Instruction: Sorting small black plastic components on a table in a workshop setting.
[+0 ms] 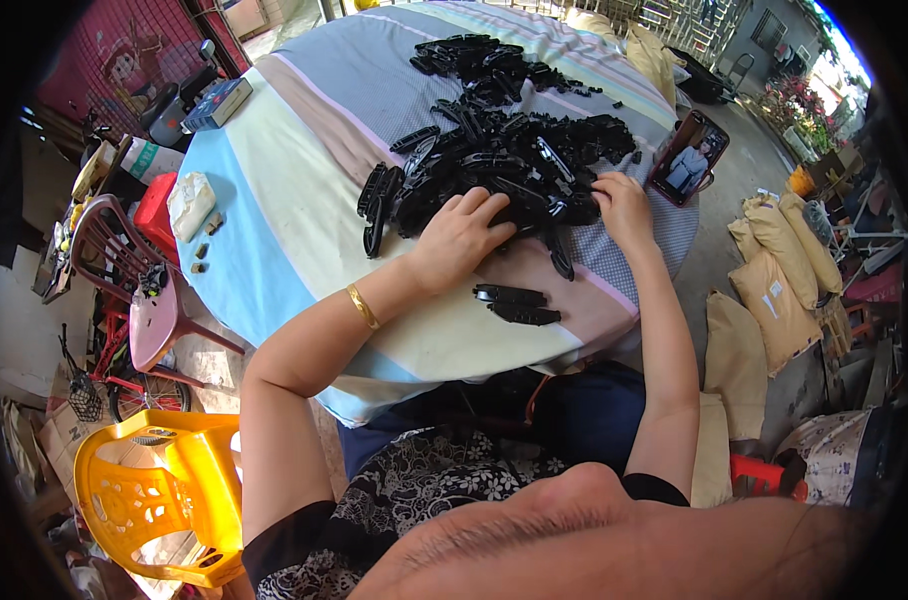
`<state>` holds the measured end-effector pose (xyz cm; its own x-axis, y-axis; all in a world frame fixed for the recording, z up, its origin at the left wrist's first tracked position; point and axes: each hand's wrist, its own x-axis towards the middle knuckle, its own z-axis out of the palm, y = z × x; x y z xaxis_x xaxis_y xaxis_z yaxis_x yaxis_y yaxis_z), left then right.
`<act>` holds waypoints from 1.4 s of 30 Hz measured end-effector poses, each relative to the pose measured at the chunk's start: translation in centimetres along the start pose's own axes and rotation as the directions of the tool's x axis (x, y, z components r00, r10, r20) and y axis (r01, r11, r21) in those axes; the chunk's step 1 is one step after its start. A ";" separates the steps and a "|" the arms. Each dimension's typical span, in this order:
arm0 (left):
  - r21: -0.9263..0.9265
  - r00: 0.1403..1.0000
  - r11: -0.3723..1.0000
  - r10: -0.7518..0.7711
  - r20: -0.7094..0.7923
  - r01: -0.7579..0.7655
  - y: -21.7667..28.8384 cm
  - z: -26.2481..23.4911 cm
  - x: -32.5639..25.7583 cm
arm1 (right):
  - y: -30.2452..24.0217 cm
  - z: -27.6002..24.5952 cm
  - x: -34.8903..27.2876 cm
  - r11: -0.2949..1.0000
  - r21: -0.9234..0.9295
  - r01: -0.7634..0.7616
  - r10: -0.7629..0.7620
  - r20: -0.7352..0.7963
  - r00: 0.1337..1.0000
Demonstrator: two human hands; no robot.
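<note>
A heap of long, curved black plastic parts lies on the striped cloth of the round table. At its near edge my left hand, a gold bangle on the wrist, has its fingers curled down against the parts. What those fingertips hold is hidden. On the heap's right side my right hand has thumb and fingers closed at the end of a black plastic part. A pair of similar black pieces lies apart, nearer to me. More pieces rest at the heap's left edge.
At the table's right edge a phone leans upright, its screen lit. A white bag and a blue box sit along the left edge. Beyond the table stand a pink chair, a yellow chair and tan sacks.
</note>
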<state>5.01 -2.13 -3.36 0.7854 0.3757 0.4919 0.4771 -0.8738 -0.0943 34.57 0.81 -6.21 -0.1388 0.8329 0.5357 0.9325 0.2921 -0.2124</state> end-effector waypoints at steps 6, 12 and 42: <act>-0.444 0.919 0.880 -0.304 -0.252 0.169 0.9 -1.0 0.2 | -1.3 -1.0 -0.9 0.984 -0.088 -0.153 0.146 -0.082 0.986; -0.893 0.786 -0.336 -0.443 0.430 0.300 1.3 0.3 -0.7 | -5.8 -4.2 -2.2 0.579 0.795 -0.183 0.240 0.048 0.970; -0.967 0.866 0.020 -0.450 0.219 0.255 4.4 -1.4 -1.0 | -13.1 -6.2 -4.8 0.684 0.654 -0.324 0.016 0.430 0.903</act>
<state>5.74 -6.76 -3.11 0.5520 0.7860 0.2785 -0.1709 -0.2203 0.9604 25.06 -9.95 -0.98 -0.2534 0.9587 0.1289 0.4645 0.2375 -0.8531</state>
